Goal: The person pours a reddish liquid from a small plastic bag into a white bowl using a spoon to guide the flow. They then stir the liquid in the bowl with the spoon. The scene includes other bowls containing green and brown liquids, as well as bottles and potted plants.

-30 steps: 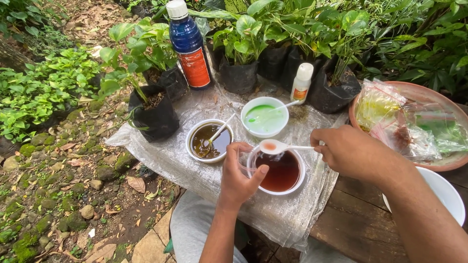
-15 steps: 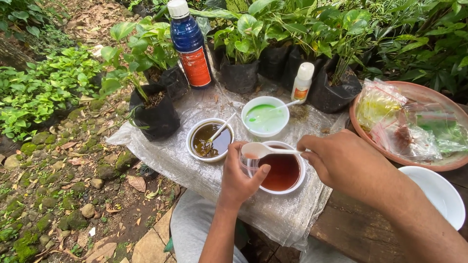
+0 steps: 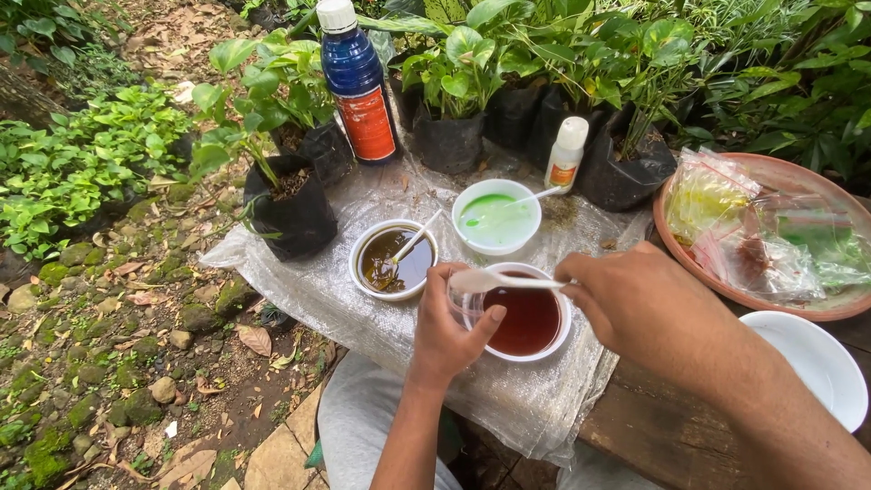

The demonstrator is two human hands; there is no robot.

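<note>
My left hand [image 3: 447,328] grips a small clear plastic cup [image 3: 456,298] beside a white bowl of dark red liquid [image 3: 530,318]. My right hand [image 3: 635,304] pinches the handle of a white plastic spoon [image 3: 497,282], whose scoop is tipped over the cup's mouth. Behind them stand a white bowl of brown liquid [image 3: 392,259] and a white bowl of green liquid [image 3: 495,217], each with a white spoon resting in it. All three bowls sit on a clear plastic sheet [image 3: 363,318].
A tall blue bottle [image 3: 357,83] and a small white bottle [image 3: 565,154] stand at the back among potted plants in black bags [image 3: 288,216]. A terracotta dish [image 3: 817,308] holding plastic packets and an empty white bowl [image 3: 812,363] are on the right. Mossy stony ground lies left.
My right hand has carried the spoon left from above the red bowl to the cup and tipped it. The red liquid seen earlier in the scoop no longer shows.
</note>
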